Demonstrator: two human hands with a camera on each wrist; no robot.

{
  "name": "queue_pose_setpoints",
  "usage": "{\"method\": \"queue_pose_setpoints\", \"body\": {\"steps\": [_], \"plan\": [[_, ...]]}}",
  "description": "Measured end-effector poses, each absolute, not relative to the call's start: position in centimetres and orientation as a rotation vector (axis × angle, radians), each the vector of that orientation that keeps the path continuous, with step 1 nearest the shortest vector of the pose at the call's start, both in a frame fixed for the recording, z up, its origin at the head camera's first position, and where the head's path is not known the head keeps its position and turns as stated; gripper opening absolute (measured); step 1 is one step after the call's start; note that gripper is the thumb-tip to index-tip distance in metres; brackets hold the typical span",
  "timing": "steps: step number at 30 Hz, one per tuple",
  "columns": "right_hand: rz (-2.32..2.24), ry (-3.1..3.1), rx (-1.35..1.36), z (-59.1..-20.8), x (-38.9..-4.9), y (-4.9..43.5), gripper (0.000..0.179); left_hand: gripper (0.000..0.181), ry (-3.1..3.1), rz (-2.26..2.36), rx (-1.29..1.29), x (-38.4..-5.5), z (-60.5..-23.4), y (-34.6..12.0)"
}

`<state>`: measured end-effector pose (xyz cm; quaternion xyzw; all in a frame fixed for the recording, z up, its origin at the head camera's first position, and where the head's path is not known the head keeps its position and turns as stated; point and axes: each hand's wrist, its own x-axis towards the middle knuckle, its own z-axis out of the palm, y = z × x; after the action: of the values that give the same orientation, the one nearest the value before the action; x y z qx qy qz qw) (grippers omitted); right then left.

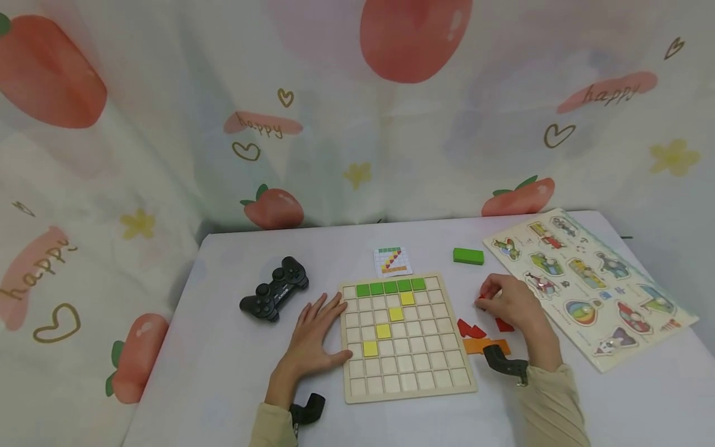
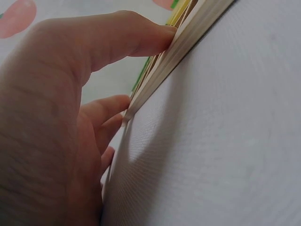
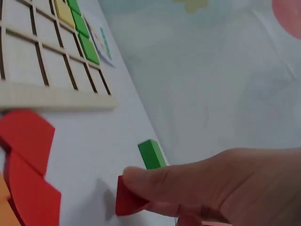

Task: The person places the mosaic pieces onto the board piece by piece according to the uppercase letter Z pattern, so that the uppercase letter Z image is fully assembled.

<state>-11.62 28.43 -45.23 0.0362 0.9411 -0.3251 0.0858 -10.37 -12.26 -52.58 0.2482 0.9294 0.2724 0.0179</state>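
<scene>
Pale wood in the head view: a gridded board (image 1: 415, 344) flat on the white table (image 1: 201, 372), bearing five green tiles (image 1: 390, 287) along the far row and four yellow tiles (image 1: 395, 313) in a slanting line. Left hand (image 1: 315, 341): spread wide, thumb and fingertips touching the board's left edge. Right hand (image 1: 511, 301): to the right of the board, pinching a red piece (image 3: 126, 200). Below that hand, loose red pieces (image 1: 477, 332) and orange blocks (image 1: 485, 346) near the board's right edge. Farther out, a green block (image 1: 468, 256), a card (image 1: 393, 261) just beyond the board, a controller (image 1: 274, 289) to the left and a picture sheet (image 1: 592, 279) to the right.

From the left wrist: thumb pressed to the board's rim, fingertips farther along the same side.

From the right wrist: red piece between thumb and finger, well apart from the board; green block beyond; two loose red pieces touching each other, beside orange.
</scene>
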Motion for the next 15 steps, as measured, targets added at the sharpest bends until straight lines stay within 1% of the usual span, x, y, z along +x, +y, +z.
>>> {"method": "queue_pose_setpoints", "body": {"steps": [5, 8, 15], "plan": [[-1.271, 2.826, 0.036, -45.9, -12.4, 25.4, 0.019, 0.093, 2.879, 0.845, 0.769, -10.4, -52.5, -12.3], [-1.403, 2.772, 0.058, -46.8, -12.9, 23.2, 0.019, 0.093, 2.882, 0.843, 0.769, -10.4, -52.6, -12.3], [-1.310, 2.822, 0.186, -48.2, -13.2, 19.9, 0.019, 0.092, 2.873, 0.857, 0.771, -10.4, -52.3, -12.3]]}}
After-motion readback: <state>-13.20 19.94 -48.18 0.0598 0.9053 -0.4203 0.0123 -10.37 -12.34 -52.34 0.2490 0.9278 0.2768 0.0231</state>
